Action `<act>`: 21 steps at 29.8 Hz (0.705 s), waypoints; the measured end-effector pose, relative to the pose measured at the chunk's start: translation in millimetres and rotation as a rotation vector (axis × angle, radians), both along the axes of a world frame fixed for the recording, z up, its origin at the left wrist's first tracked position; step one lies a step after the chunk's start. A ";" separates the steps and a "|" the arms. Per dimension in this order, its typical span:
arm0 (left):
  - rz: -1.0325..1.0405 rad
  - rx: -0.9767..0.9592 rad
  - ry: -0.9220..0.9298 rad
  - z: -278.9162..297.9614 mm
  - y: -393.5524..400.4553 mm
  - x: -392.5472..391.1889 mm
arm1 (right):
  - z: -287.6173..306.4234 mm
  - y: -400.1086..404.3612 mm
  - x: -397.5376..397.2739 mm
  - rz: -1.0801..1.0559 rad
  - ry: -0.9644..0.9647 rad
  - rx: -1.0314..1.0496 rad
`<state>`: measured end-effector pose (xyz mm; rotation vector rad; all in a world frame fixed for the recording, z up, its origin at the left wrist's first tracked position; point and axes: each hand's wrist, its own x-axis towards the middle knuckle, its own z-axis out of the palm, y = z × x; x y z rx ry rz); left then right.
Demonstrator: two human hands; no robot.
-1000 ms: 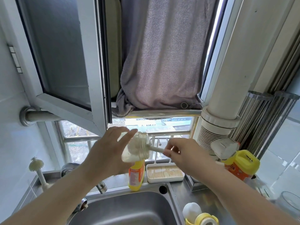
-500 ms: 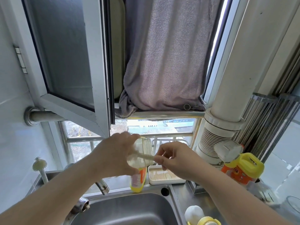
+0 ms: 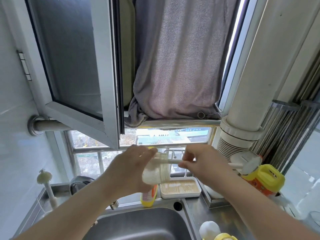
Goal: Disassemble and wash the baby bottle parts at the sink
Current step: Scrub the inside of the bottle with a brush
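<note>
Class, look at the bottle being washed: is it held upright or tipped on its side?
Tipped sideways. The left hand holds the bottle with its mouth facing right, where the brush handle enters.

Left hand (image 3: 129,170) curled in a grip, right hand (image 3: 204,165) pinching, forearms raised

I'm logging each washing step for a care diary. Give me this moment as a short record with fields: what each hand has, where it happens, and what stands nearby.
left hand: grips the bottle, tilted on its side
right hand: pinches the brush handle
brush: head inside the bottle
place: above the sink
nearby: white tray behind the sink, yellow jug at right
</note>
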<state>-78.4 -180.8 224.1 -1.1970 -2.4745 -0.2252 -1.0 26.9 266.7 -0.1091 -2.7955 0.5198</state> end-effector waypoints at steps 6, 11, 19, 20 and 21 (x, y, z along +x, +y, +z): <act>0.047 0.048 0.040 0.7 -5.5 -4.2 | -3.6 6.7 -0.3 -0.024 -0.034 -0.095; 0.052 0.051 0.101 5.9 3.9 0.6 | -5.4 -7.8 -2.5 0.026 -0.147 -0.123; 0.032 0.014 0.171 2.5 1.4 -0.8 | 2.3 -6.2 -2.2 0.096 -0.330 -0.133; 0.038 0.036 0.174 2.4 -2.7 -2.8 | 6.6 -1.7 -0.6 0.092 -0.344 -0.141; 0.039 0.056 0.183 2.2 -4.9 -4.9 | 11.2 0.9 0.5 0.083 -0.349 -0.137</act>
